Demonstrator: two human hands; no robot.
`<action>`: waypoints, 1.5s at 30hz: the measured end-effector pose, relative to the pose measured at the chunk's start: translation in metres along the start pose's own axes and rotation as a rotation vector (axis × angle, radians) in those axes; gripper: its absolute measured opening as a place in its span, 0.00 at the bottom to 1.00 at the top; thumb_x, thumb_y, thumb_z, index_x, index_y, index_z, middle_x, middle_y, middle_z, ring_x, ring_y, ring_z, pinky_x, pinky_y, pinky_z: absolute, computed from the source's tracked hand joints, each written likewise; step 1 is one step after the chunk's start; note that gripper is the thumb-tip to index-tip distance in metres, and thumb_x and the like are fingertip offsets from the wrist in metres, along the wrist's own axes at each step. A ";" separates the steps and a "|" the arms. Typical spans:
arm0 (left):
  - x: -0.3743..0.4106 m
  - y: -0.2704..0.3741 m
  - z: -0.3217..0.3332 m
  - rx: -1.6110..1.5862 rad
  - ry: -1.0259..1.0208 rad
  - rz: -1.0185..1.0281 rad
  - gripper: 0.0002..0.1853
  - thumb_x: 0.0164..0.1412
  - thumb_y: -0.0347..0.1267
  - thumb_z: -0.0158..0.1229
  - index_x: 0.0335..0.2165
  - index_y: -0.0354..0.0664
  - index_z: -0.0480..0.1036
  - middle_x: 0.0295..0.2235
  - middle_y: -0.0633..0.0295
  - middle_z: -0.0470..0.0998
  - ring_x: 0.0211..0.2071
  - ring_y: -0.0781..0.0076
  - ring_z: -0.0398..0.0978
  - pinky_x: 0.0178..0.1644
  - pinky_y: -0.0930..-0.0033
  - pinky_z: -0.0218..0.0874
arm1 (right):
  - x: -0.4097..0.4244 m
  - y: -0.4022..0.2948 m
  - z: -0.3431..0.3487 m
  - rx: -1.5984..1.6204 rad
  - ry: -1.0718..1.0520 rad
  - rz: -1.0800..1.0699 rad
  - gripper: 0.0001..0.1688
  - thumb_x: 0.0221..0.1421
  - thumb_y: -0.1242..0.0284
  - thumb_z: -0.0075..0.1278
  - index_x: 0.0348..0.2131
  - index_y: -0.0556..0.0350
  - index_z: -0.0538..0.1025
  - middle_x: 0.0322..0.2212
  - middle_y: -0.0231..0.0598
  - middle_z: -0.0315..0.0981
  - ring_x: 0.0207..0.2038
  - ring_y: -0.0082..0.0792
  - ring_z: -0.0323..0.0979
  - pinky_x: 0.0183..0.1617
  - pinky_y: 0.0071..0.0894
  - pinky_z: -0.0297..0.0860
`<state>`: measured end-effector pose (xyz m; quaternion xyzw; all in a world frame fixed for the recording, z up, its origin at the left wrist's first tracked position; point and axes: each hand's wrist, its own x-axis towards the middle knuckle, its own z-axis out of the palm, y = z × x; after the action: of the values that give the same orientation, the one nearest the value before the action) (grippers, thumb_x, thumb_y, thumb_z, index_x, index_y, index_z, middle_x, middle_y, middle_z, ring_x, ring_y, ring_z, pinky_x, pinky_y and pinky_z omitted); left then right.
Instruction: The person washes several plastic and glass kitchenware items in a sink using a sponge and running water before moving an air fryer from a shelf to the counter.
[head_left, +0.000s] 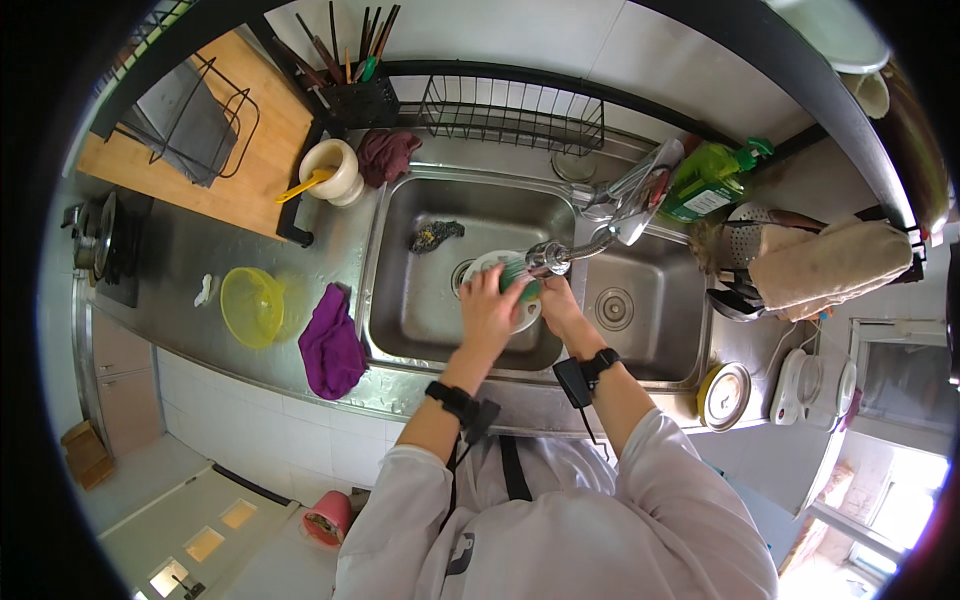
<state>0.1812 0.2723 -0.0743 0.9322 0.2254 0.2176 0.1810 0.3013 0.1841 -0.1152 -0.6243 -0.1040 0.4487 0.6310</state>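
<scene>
Both hands are over the large basin of a stainless steel sink (420, 315), under the running kitchen faucet head (549, 259). My left hand (486, 311) grips a green scrub sponge (519, 279) from the left, and water falls onto it. From the right, my right hand (560, 306) closes on the same sponge; its fingertips are partly hidden. Just below the hands is a round white plate-like piece (527, 319), mostly covered by them. Whether the right hand also touches it is unclear. A dark mesh scrubber (437, 236) with yellow bits lies at the basin's back left.
Left on the counter are a purple cloth (332, 343), a yellow translucent bowl (253, 307) and a stone mortar (332, 171). A wire rack (514, 116) stands behind the sink. To the right are a green soap bottle (705, 184), a smaller basin (637, 292) and a round lidded container (725, 397).
</scene>
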 end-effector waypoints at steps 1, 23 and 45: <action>0.006 -0.009 -0.001 0.053 -0.022 0.012 0.28 0.40 0.30 0.61 0.45 0.55 0.72 0.43 0.56 0.68 0.44 0.57 0.64 0.46 0.54 0.53 | -0.007 -0.007 0.005 -0.039 0.014 0.057 0.17 0.49 0.86 0.41 0.42 0.61 0.70 0.31 0.34 0.71 0.32 0.29 0.68 0.35 0.26 0.65; -0.009 -0.023 -0.030 0.114 -0.033 -0.010 0.24 0.40 0.29 0.60 0.42 0.57 0.74 0.45 0.59 0.66 0.43 0.61 0.63 0.42 0.59 0.54 | 0.030 0.030 0.004 0.240 0.133 -0.039 0.14 0.50 0.82 0.49 0.39 0.57 0.70 0.31 0.36 0.72 0.31 0.28 0.71 0.31 0.27 0.67; -0.001 -0.052 -0.033 -1.249 0.378 -0.710 0.28 0.55 0.30 0.58 0.53 0.37 0.59 0.45 0.60 0.67 0.44 0.75 0.66 0.49 0.74 0.58 | -0.003 0.014 0.021 0.726 0.070 0.663 0.20 0.57 0.72 0.28 0.41 0.66 0.69 0.33 0.49 0.72 0.31 0.36 0.75 0.30 0.24 0.76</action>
<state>0.1465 0.3229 -0.0698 0.4733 0.3748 0.3902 0.6952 0.2791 0.1944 -0.1220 -0.3784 0.2846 0.6115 0.6340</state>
